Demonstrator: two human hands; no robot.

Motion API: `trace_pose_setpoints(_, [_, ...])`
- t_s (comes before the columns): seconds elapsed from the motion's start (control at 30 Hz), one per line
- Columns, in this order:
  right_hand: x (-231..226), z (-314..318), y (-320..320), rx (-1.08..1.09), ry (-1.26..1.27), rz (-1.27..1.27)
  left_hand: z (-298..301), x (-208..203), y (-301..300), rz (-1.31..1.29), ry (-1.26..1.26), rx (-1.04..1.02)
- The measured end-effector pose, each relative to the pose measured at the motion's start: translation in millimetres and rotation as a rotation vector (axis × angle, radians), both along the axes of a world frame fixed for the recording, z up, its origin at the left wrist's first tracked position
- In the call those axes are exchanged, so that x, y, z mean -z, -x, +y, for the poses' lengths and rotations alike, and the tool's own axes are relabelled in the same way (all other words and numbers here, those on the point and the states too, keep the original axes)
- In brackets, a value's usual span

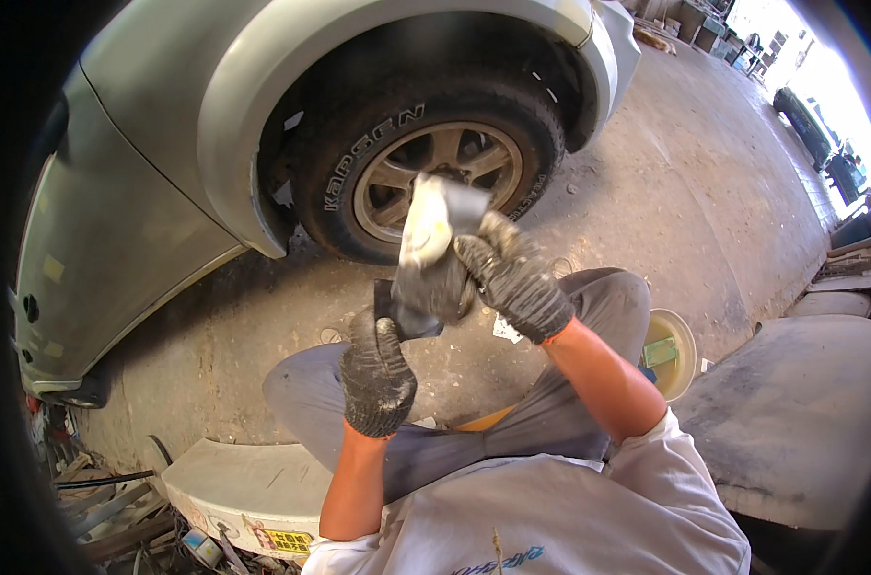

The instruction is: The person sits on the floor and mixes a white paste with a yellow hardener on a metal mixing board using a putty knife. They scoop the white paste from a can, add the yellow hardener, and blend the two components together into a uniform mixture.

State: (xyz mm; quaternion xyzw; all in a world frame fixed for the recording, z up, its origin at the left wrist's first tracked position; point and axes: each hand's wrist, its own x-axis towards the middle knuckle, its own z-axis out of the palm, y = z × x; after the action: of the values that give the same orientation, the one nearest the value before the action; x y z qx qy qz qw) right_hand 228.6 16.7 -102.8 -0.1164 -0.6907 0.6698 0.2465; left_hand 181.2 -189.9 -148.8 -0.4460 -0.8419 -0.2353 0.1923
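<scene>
In front of my chest, both hands in dark knit work gloves hold a dark grey and whitish piece (424,235). Motion blurs it, and I cannot make out its kind. The fingers of my left hand (378,379) are closed on its lower dark end. My right hand (522,287) grips its right side, fingers bent around the edge. Beyond the piece stands a black tyre (344,225) on a dull metal wheel rim (445,144), partly covered by what I hold.
A grey car body (157,125) fills the upper left. Right of my knee, a pale bucket (686,355) contains a green block (660,353). A large dusty panel (790,412) lies at right. Lower left are a white curved panel (239,479) and scrap pieces (119,517).
</scene>
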Motion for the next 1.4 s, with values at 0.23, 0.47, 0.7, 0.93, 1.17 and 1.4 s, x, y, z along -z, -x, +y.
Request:
trace_pose_setpoints(0.23, [-27.8,18.0,-19.2,-0.255,-0.288,-0.038,-12.2,0.6,17.7,-0.841,-0.664,-0.04])
trace_pose_setpoints(0.47, [-39.9,23.4,-32.9,-0.248,-1.049,-0.014,-7.4,2.8,28.0,-0.419,-0.56,-0.029])
trace_pose_setpoints(0.7, [-39.1,-5.5,-40.1,-0.114,-1.503,0.159,19.8,7.9,18.1,-0.498,-0.612,-0.21])
trace_pose_setpoints(0.93, [-25.6,-8.4,-38.8,0.008,-1.274,0.126,33.7,3.2,12.8,-0.483,-0.625,-0.246])
trace_pose_setpoints(1.17, [-30.3,14.3,-24.3,-0.02,-1.031,0.278,14.7,15.9,26.7,-0.3,-0.439,-0.051])
trace_pose_setpoints(1.4, [-23.7,37.0,-22.6,-0.207,-0.946,0.113,19.9,-8.0,23.3,-0.8,-0.92,-0.033])
